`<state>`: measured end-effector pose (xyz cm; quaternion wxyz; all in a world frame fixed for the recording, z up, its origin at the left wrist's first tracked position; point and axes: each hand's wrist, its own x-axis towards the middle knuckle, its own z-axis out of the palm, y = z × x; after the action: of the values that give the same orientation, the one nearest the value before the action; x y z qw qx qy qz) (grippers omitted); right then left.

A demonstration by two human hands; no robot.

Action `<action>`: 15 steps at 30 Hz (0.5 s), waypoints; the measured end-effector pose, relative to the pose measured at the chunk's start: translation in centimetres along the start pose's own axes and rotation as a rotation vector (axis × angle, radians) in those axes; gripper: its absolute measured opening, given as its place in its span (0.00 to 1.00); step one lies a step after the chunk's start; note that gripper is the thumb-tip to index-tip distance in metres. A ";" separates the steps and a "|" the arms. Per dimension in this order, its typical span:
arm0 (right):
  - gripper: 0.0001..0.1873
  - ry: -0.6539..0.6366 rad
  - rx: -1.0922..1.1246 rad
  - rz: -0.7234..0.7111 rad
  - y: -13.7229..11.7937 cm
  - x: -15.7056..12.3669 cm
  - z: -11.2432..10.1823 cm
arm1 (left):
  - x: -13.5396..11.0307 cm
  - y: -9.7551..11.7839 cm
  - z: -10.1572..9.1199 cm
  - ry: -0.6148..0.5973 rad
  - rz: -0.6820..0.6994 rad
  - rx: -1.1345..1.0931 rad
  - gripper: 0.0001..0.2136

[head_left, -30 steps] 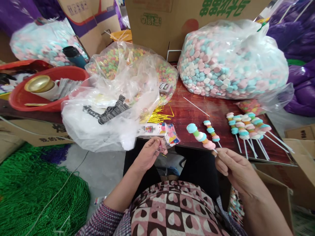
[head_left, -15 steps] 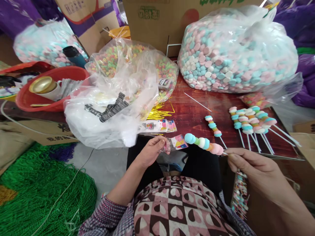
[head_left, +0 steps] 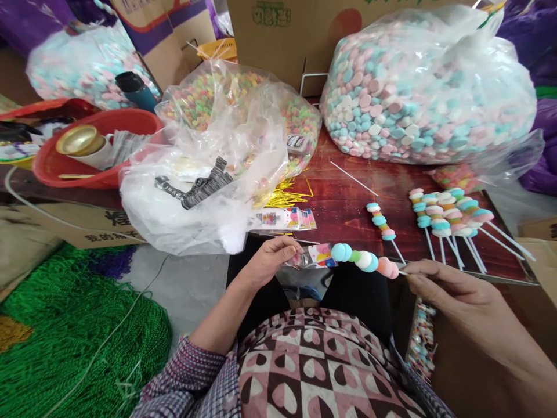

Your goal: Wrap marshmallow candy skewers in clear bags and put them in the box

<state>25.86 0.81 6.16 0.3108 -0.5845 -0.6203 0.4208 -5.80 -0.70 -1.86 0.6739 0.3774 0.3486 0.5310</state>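
My left hand (head_left: pixel 275 259) pinches one end of a small clear printed bag (head_left: pixel 319 255), held above my lap. My right hand (head_left: pixel 450 290) grips the white stick of a marshmallow skewer (head_left: pixel 368 261), threaded with blue, green, white, orange and pink pieces. The skewer's blue tip meets the bag's printed end; whether it is inside, I cannot tell. On the table just beyond, a single skewer (head_left: pixel 380 222) lies alone. To its right is a group of several finished-looking skewers (head_left: pixel 448 215) with their sticks toward me.
A big bag of marshmallows (head_left: pixel 426 98) and a bag of ring candies (head_left: pixel 239 93) stand on the dark red table (head_left: pixel 348 191). Gold twist ties (head_left: pixel 285 194), flat printed bags (head_left: pixel 285 219), a loose stick (head_left: pixel 353 177) and a red basin (head_left: pixel 52 165) are there too.
The bag in my left hand and the skewer in my right have come together, the skewer's tip now at the bag's printed end. The view has shifted slightly.
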 end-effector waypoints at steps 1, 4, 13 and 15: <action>0.09 0.014 0.006 -0.004 0.2 0.0 0.0 | 0.0 0.0 0.0 -0.004 -0.004 0.009 0.12; 0.08 0.052 0.034 -0.011 0.4 -0.2 0.1 | 0.0 -0.1 0.0 -0.010 -0.006 0.005 0.12; 0.08 0.011 0.010 0.007 0.5 -0.4 0.2 | 0.2 -0.3 0.5 -0.015 -0.044 -0.018 0.13; 0.09 0.014 -0.004 0.008 0.7 -0.3 0.1 | 0.2 -0.3 0.5 -0.026 -0.046 -0.016 0.13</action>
<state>26.15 0.50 5.56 0.3122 -0.5903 -0.6168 0.4167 -5.23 -0.59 -1.93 0.6933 0.3709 0.3442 0.5131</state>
